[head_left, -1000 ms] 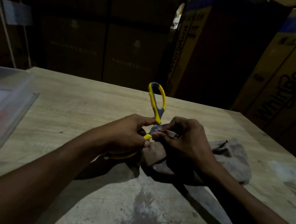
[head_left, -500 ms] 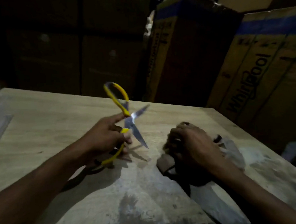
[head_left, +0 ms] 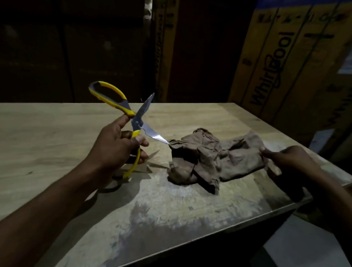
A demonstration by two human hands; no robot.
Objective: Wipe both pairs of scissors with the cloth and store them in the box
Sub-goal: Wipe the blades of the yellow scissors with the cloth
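Observation:
My left hand (head_left: 115, 147) grips the lower handle of a yellow and grey pair of scissors (head_left: 128, 120), held above the table with its blades spread wide. One blade tip points at the crumpled brown cloth (head_left: 214, 157), which lies on the wooden table (head_left: 36, 143). At the cloth's right end my right hand (head_left: 285, 157) pinches an edge of it. The second pair of scissors and the box are out of view.
Tall cardboard cartons (head_left: 289, 42) stand close behind and to the right of the table. The table's right edge and front corner lie just beyond my right hand. The tabletop near me is stained grey (head_left: 156, 218).
My left hand has drawn the scissors away from the cloth and spread the blades. My right hand has slid from the bunched cloth to its right end. The view has swung right.

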